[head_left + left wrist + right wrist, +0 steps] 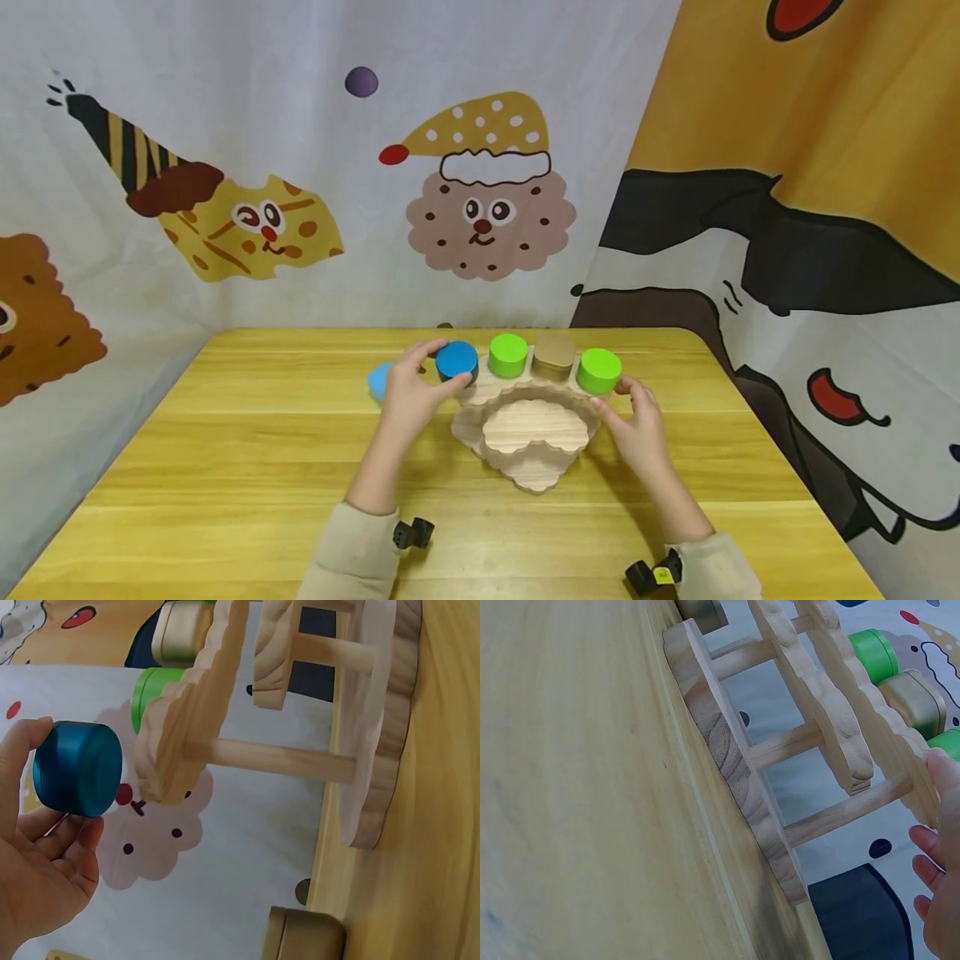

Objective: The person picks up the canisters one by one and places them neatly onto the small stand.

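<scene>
A tiered wooden stand (pixel 534 435) with scalloped shelves stands mid-table. Along its top shelf sit a blue cylinder (pixel 459 358), a green cylinder (pixel 507 354), a tan block (pixel 553 357) and a second green cylinder (pixel 599 370). My left hand (pixel 438 367) pinches the blue cylinder (pixel 77 769) at the shelf's left end, thumb and fingers (pixel 52 847) curled round it. My right hand (pixel 618 393) rests against the right edge of the upper shelf (pixel 855 712), just below the second green cylinder (pixel 949 742). Its fingers (pixel 937 855) are relaxed and hold nothing.
A light blue piece (pixel 378 379) lies on the yellow wooden table (pixel 262 467) behind my left hand. A small tan block (pixel 304 936) sits on the table behind the stand. Printed cartoon curtains (pixel 300 167) close off the back and right sides.
</scene>
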Action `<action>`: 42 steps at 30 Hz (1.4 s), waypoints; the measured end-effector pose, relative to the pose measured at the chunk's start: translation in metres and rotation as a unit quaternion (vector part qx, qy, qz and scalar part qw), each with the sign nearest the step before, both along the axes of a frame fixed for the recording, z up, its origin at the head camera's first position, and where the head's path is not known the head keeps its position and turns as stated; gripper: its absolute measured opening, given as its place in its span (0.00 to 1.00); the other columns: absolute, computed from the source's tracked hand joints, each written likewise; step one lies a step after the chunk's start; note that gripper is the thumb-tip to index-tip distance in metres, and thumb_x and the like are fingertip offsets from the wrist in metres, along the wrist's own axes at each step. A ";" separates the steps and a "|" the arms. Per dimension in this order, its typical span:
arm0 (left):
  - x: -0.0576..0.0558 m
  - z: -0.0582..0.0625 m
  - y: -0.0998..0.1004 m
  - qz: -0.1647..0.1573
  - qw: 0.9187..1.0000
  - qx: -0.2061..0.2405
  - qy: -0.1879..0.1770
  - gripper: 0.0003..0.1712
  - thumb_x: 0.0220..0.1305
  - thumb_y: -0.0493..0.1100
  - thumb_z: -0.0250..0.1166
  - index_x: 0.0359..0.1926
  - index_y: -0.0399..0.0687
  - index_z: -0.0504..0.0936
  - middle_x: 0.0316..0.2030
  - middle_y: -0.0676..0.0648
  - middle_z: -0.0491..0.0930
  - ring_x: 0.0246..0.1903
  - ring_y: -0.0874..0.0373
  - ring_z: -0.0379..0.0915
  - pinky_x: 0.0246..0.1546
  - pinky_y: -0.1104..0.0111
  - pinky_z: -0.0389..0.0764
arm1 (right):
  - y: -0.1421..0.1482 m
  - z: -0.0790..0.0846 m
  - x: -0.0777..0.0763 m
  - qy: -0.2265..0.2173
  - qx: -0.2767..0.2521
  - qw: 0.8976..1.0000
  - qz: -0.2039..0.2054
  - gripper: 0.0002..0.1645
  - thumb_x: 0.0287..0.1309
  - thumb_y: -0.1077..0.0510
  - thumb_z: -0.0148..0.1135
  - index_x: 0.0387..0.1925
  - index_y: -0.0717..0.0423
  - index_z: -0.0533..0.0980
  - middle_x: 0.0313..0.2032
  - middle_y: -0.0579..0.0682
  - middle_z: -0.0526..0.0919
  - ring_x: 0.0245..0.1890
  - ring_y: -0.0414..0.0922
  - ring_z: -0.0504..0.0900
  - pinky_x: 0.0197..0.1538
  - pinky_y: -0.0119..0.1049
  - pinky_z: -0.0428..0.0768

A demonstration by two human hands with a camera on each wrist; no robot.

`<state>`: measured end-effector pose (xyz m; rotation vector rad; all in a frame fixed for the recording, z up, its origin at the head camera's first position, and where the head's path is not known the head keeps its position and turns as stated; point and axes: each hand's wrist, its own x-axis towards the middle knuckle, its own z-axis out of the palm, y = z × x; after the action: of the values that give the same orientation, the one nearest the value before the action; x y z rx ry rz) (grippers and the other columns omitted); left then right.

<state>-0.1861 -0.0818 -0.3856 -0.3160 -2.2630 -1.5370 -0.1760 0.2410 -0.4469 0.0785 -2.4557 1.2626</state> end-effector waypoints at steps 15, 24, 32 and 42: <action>-0.006 -0.011 0.013 -0.013 1.000 0.003 -0.011 0.33 0.47 0.45 0.78 0.54 0.39 0.80 0.48 0.43 0.79 0.47 0.51 0.72 0.48 0.50 0.73 | -0.002 -0.001 -0.002 0.000 -0.002 1.000 0.001 0.35 0.58 0.51 0.67 0.57 0.70 0.68 0.49 0.64 0.72 0.55 0.60 0.67 0.61 0.59 0.61; -0.007 -0.016 0.014 -0.020 0.999 0.004 -0.025 0.33 0.47 0.45 0.78 0.54 0.39 0.79 0.48 0.44 0.78 0.48 0.51 0.71 0.48 0.47 0.72 | -0.002 0.000 -0.001 0.001 -0.001 1.000 0.001 0.34 0.57 0.52 0.68 0.57 0.70 0.68 0.48 0.64 0.72 0.54 0.59 0.67 0.61 0.58 0.61; -0.007 -0.017 0.017 -0.023 0.999 0.005 -0.029 0.34 0.47 0.46 0.78 0.55 0.40 0.79 0.48 0.45 0.78 0.48 0.52 0.71 0.48 0.48 0.71 | -0.001 0.000 -0.002 0.000 0.002 1.000 -0.004 0.35 0.57 0.52 0.68 0.57 0.71 0.67 0.49 0.64 0.71 0.55 0.60 0.67 0.61 0.59 0.61; -0.008 -0.020 0.019 -0.016 0.999 0.001 -0.032 0.34 0.46 0.47 0.78 0.54 0.39 0.79 0.46 0.47 0.79 0.46 0.54 0.71 0.44 0.57 0.70 | -0.001 -0.001 -0.001 0.006 0.004 1.000 -0.005 0.34 0.57 0.53 0.68 0.57 0.71 0.68 0.48 0.64 0.71 0.54 0.60 0.67 0.60 0.60 0.62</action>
<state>-0.1946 -0.0624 -0.4053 -0.3086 -2.3149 -1.5881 -0.1766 0.2398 -0.4477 0.0761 -2.4486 1.2453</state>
